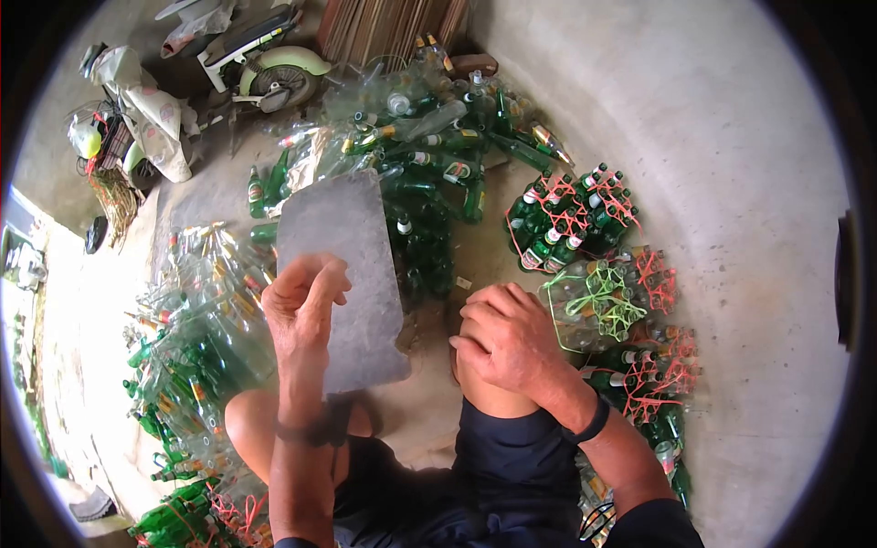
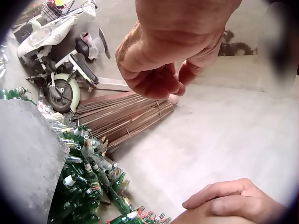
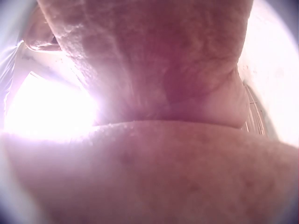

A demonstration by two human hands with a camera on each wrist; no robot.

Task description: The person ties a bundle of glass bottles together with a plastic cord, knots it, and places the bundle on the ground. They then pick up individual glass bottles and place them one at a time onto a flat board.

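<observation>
My left hand (image 1: 306, 297) is raised in front of a flat grey board (image 1: 365, 301), its fingers loosely curled. In the left wrist view nothing shows between the curled fingers (image 2: 152, 84). On my bare right knee (image 1: 480, 402) rests my right hand (image 1: 512, 338), fingers bent gently over the kneecap and holding nothing. The right wrist view is filled by the palm side of that hand (image 3: 149, 60) against the skin of the leg. Green glass bottles (image 1: 425, 247) lie heaped beyond the board.
Bundles of green bottles (image 1: 539, 224) tied with red string stand at the right, beside clear bottles (image 1: 575, 324) under green string. More bottles (image 1: 201, 310) pile up at the left. A scooter (image 1: 274, 78) and stacked wooden strips (image 1: 384, 32) stand at the back, near a bare wall (image 1: 713, 183).
</observation>
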